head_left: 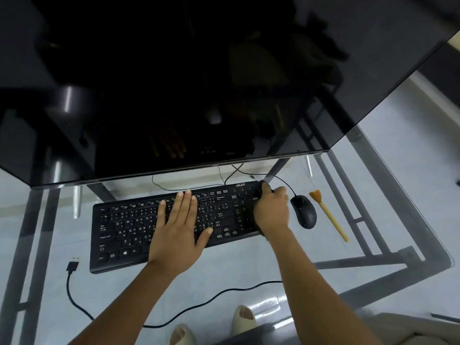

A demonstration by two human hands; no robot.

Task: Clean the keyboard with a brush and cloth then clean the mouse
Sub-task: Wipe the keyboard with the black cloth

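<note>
1. Left hand [178,229]: fingers straight, pressed flat on the black full-size keyboard [129,229], steadying it on the glass desk.
2. Right hand [271,209]: clenched round a dark cloth [258,192] on the number pad; wiping step apparently under way.
3. Black corded mouse [304,211] and wooden-handled brush [328,215] lie just right; the mouse is likely next.

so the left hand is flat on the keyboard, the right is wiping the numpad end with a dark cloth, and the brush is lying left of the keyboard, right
Not quite: in the head view the brush lies to the right of the keyboard, just beyond the mouse. The rest stands: the left hand lies flat on the keys, and the right hand holds a dark cloth at the numpad end.
</note>
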